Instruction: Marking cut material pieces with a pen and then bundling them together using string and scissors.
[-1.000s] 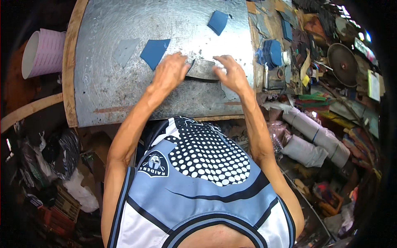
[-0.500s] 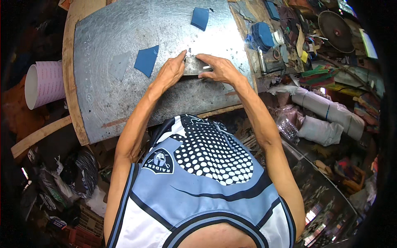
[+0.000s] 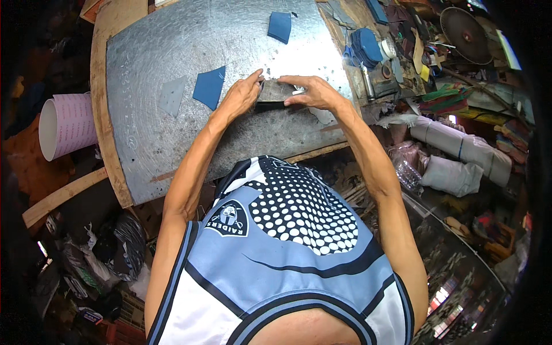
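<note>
Near the front of a metal-topped table (image 3: 138,126), a small grey flat piece (image 3: 277,92) lies between my hands, with a dark strip along its near edge. My left hand (image 3: 244,95) grips its left end, the index finger stretched forward and the others curled. At the other end is my right hand (image 3: 318,93), thumb and index finger spread along the piece's edge. A short whitish, stick-like thing (image 3: 299,90) pokes out from inside that hand; its kind is unclear. Left of my hands lie a blue cut panel (image 3: 209,87) and a grey panel (image 3: 173,95).
Farther off sits a small stack of blue pieces (image 3: 279,27). To the right, a cluttered bench holds more blue pieces (image 3: 365,47), blue-handled scissors (image 3: 348,55), a metal tube (image 3: 367,82) and a round fan (image 3: 466,35). A pale roll (image 3: 66,126) stands beyond the table's left edge.
The view has shifted slightly. My right hand has moved a little right, its thumb and index finger wider apart, and the dark strip under the grey piece shows more. My left hand keeps its place.
</note>
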Action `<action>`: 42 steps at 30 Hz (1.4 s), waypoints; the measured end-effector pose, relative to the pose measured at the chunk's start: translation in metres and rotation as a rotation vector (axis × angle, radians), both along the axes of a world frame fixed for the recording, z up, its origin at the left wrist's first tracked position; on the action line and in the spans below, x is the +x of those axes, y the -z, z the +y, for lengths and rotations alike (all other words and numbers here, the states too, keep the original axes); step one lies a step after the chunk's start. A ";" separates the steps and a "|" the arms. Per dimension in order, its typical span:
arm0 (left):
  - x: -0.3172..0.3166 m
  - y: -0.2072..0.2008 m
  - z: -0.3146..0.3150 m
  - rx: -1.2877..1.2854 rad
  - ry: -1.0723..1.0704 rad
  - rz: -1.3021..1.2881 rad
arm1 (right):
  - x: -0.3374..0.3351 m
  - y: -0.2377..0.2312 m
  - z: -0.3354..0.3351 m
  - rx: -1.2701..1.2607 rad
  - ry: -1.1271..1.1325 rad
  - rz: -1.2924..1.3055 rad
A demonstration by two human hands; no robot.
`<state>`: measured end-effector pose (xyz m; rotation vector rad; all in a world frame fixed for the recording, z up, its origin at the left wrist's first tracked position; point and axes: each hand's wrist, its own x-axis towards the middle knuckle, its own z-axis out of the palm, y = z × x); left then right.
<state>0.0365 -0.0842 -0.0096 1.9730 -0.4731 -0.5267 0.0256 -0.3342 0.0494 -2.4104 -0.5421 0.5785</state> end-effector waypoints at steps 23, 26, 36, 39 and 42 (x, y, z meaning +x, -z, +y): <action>0.043 -0.005 -0.037 0.396 0.329 0.144 | -0.084 0.031 -0.039 0.912 1.296 -0.135; 0.037 -0.005 -0.026 0.366 0.297 0.217 | -0.099 0.037 -0.028 0.712 1.310 -0.081; 0.026 -0.017 0.021 0.274 0.036 0.418 | -0.097 0.039 0.014 0.682 0.940 -0.001; 0.018 -0.024 0.019 0.194 0.037 0.377 | -0.093 0.041 0.023 0.661 0.898 -0.007; 0.006 -0.036 0.022 0.062 0.029 0.399 | -0.091 0.041 0.026 0.728 0.939 -0.005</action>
